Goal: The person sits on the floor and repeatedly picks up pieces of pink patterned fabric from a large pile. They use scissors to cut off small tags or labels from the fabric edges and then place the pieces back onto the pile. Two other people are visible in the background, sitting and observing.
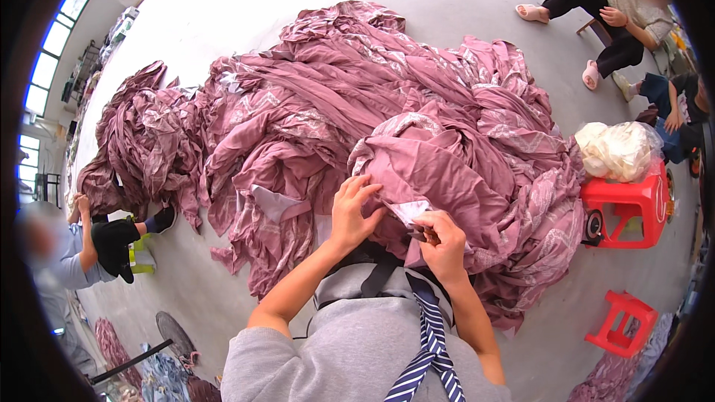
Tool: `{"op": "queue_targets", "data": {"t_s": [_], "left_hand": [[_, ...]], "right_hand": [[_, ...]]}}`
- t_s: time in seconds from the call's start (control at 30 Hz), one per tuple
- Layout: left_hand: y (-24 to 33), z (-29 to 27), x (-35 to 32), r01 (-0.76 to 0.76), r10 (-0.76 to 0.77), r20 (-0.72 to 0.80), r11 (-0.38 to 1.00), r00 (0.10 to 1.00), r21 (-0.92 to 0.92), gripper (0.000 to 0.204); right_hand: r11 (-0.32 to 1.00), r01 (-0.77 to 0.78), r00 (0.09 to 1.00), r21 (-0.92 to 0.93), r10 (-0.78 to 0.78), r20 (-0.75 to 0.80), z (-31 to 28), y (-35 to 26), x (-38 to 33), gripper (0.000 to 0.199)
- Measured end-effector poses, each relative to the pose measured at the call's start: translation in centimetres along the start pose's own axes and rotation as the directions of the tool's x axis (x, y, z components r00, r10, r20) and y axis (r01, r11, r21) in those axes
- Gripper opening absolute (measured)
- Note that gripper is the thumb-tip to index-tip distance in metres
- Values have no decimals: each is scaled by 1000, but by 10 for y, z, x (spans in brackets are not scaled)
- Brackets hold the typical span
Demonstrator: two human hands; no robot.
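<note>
A large heap of dusty-pink cloth (313, 97) with white printed bands spreads in front of me and bunches against my lap. My left hand (354, 212) grips a fold of it near my waist, with thumb and forefinger curved apart along the edge. Just right of it, my right hand (445, 242) is closed at a pale, turned-up corner (411, 212) of the cloth. Between its thumb and fingers shows a small dark tool (418, 235), mostly hidden by the fingers, so its kind is unclear. Both hands are close together over the cloth.
A red plastic stool (625, 208) bearing a stuffed whitish plastic bag (620, 150) stands right of the heap. A second red stool (623, 324) is nearer. One seated person (82, 246) handles cloth at left; others sit at upper right. More cloth (164, 372) lies at lower left.
</note>
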State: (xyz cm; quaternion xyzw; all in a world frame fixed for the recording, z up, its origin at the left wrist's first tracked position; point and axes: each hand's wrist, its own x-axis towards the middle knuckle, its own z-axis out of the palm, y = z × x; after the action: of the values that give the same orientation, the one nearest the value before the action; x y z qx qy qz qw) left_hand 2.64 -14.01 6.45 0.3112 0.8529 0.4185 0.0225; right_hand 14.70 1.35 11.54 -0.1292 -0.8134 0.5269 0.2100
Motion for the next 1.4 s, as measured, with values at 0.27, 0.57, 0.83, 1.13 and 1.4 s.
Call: {"op": "queue_targets", "data": {"t_s": [0.27,0.57,0.83,1.13,1.4], "left_hand": [[9,-5,29,63,32,152,810,988,-583,25],[25,0,43,143,103,331,755,938,-639,29],[32,1,43,219,18,355,757,935,-616,24],[33,5,44,86,101,282,809,954,-582,25],[35,-1,45,180,26,328,792,944,-584,27]], "right_hand": [[982,172,977,-76,-160,139,-21,-7,-11,37],[949,138,990,-284,-135,32,-44,-30,29,30],[917,209,978,-339,-205,50,-34,-17,30,26],[965,137,990,-226,-140,1,-25,-9,32,23],[982,61,998,-178,-60,12,-32,-14,31,22]]}}
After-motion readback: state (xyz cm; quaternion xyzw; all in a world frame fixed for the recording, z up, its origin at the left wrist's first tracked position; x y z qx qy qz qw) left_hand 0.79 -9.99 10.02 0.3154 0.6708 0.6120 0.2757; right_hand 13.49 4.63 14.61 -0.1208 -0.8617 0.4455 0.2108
